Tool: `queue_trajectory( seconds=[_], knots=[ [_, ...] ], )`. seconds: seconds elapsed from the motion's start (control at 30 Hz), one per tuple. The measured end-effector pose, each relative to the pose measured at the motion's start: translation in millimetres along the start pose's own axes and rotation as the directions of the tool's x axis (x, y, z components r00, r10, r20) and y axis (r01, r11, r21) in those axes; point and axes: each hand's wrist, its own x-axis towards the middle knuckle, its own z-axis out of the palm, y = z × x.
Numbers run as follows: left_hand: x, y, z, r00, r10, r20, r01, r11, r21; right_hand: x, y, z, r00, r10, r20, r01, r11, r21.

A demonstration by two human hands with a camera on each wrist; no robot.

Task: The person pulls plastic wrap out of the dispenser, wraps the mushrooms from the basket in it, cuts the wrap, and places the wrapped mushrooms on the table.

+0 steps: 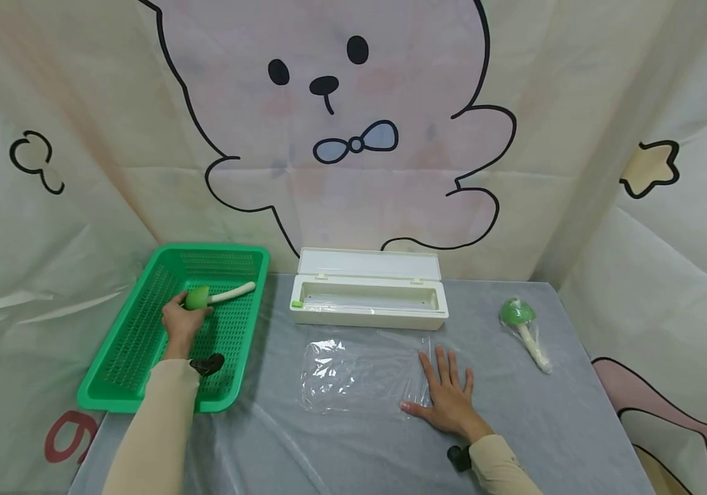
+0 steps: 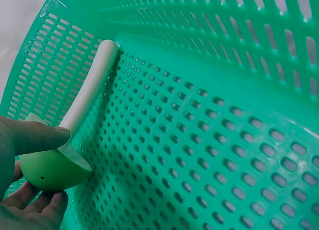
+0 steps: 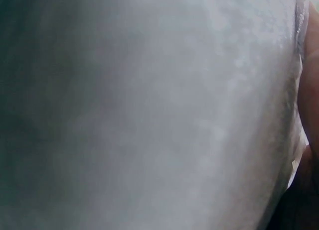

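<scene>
My left hand [image 1: 183, 322] is inside the green basket and pinches the green domed head of a mushroom-shaped piece [image 1: 198, 298]. Its long white stem [image 2: 92, 85] points toward the basket's far side. In the left wrist view the thumb [image 2: 37, 134] lies over the head near the stem, with the fingers beneath. My right hand [image 1: 449, 402] is spread flat, with thumb and fingertips on the right edge of a clear plastic bag [image 1: 359, 375] on the table. The right wrist view is mostly a grey blur, with part of the hand at its right edge.
The green basket [image 1: 238, 371] stands at the table's left. Behind the bag is a white box [image 1: 368, 320] with its lid raised and a small green tab at its left end. A second mushroom-shaped piece [image 1: 519, 313], wrapped in clear plastic, lies at the right on the grey tablecloth [image 1: 563, 426].
</scene>
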Motion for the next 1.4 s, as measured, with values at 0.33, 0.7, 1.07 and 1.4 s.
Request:
queue_trajectory(
  seconds=[0.33, 0.7, 1.07, 1.4],
  knots=[
    [-3.6, 8.9, -1.8, 1.000, -0.003, -0.024, 0.003, 1.000, -0.005, -2, 3, 4, 0.998, -0.041, -0.051, 0.042, 0.999, 0.032],
    [-25.5, 40.3, -13.5, 0.989, 0.062, -0.131, -0.078, 0.989, -0.126, 4, 12, 16, 0.998, -0.028, -0.062, 0.027, 1.000, -0.008],
    [-56.1, 63.4, -25.6, 0.991, 0.084, -0.107, -0.111, 0.956, -0.271, 1, 6, 7, 0.999, -0.014, -0.031, 0.014, 1.000, -0.005],
    [-92.0, 79.3, -12.5, 0.968, 0.246, -0.053, -0.247, 0.893, -0.375, -2, -6, -6, 0.998, 0.039, 0.045, -0.038, 0.999, -0.025]
  ],
)
